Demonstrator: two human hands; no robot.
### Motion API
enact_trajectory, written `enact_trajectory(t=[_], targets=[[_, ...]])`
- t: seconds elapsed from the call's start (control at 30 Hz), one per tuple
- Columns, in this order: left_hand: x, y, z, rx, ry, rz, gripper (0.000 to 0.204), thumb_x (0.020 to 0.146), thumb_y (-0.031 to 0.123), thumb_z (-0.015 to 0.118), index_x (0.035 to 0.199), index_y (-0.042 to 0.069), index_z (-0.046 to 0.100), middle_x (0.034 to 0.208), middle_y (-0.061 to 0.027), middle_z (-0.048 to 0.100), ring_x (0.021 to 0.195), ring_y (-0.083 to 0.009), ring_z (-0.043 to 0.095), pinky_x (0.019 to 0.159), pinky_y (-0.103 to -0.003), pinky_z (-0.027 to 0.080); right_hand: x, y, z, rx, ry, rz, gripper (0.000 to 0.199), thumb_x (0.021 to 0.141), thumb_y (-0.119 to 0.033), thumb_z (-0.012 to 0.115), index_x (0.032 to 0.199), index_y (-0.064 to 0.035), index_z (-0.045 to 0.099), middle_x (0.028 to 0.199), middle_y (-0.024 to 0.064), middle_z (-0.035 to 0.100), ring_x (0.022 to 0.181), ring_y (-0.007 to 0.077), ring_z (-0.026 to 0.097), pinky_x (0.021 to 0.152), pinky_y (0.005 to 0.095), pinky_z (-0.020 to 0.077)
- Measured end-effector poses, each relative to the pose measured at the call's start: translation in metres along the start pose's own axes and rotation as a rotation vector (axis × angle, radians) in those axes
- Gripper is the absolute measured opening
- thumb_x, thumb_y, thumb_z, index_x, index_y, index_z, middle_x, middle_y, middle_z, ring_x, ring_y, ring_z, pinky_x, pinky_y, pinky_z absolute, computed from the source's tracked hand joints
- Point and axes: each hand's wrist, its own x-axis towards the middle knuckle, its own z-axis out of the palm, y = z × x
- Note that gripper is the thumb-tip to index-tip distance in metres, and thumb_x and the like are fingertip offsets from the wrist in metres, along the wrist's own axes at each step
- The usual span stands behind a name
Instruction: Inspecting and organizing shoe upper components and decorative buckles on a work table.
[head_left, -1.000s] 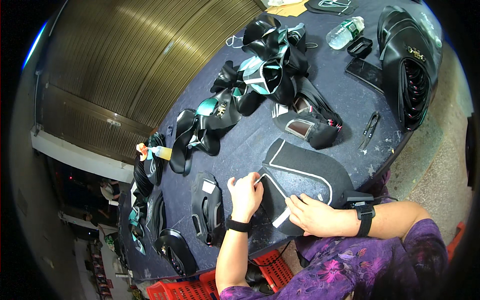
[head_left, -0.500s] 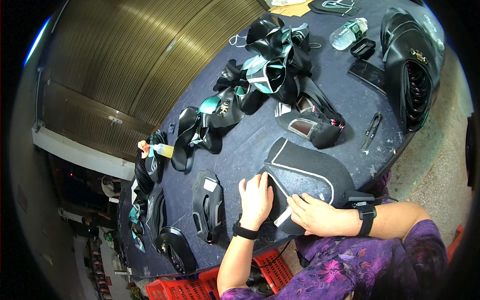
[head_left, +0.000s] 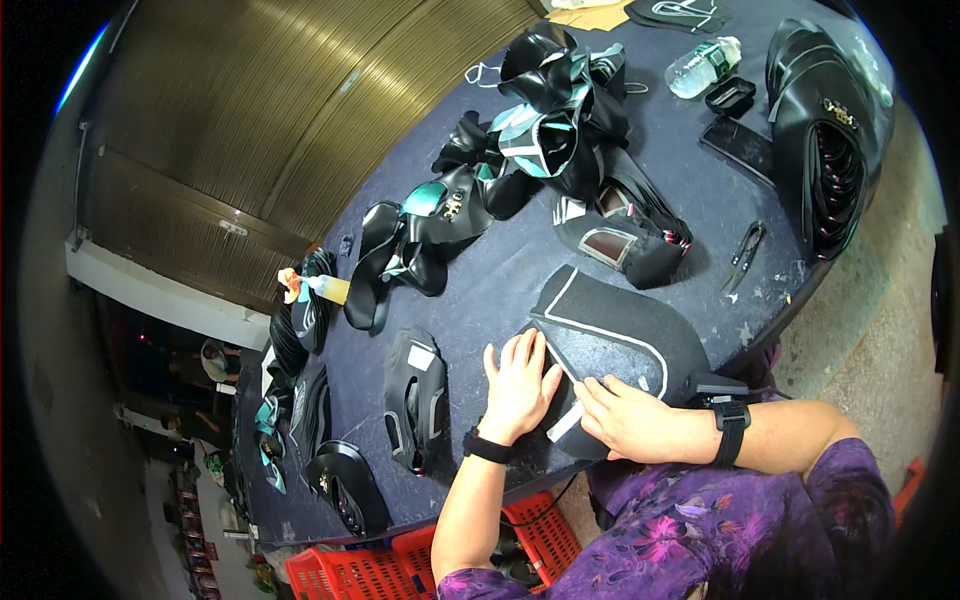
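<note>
A dark grey, curved shoe-upper piece (head_left: 612, 325) with white bands along its edges lies flat on the table in front of me. My left hand (head_left: 520, 390) rests over its left edge, fingers stretched out and thumb apart. On its near part lies my right hand (head_left: 632, 418), the extended fingers flat near a folded edge and a white strip (head_left: 566, 422). The fingertips of both hands come close together there. Neither hand is wrapped round anything. What is under the palms is hidden.
A folded dark upper (head_left: 415, 395) lies to the left. Beyond are black uppers in a heap (head_left: 535, 130) and a stacked grey bundle (head_left: 620, 235). Thread snips (head_left: 743, 258), a phone (head_left: 737, 148), a water bottle (head_left: 700, 68) and a nested black stack (head_left: 820, 140) sit right. Red crates (head_left: 360, 573) stand below.
My left hand has shifted slightly right, its thumb now spread toward the right hand. The right hand stays almost in place on the upper piece.
</note>
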Motion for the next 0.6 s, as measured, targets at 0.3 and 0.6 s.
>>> enact_trajectory(t=[0.3,0.6], targets=[[-0.013,0.005,-0.018,-0.283,0.153,0.011,0.041,0.077,0.009,0.05,0.119,0.009,0.046,0.126,-0.0122,0.043,0.122,-0.0264,0.036,0.102,-0.049,0.014,-0.003,0.0,0.004,0.072,0.004,0.018,0.067,0.063,-0.041,0.069,0.111,0.003,0.05,0.123,0.0258,0.042,0.115,0.0356,0.039,0.094,0.0417,0.032],[-0.065,0.066,-0.035,-0.167,-0.064,0.093,0.054,0.074,0.014,0.057,0.125,0.004,0.04,0.131,-0.0135,0.038,0.124,-0.0271,0.033,0.102,-0.05,0.015,-0.059,0.008,-0.021,0.227,-0.003,0.057,0.074,0.062,-0.033,0.072,0.119,0.0051,0.043,0.128,0.0221,0.038,0.121,0.0319,0.035,0.1,0.0428,0.0271]])
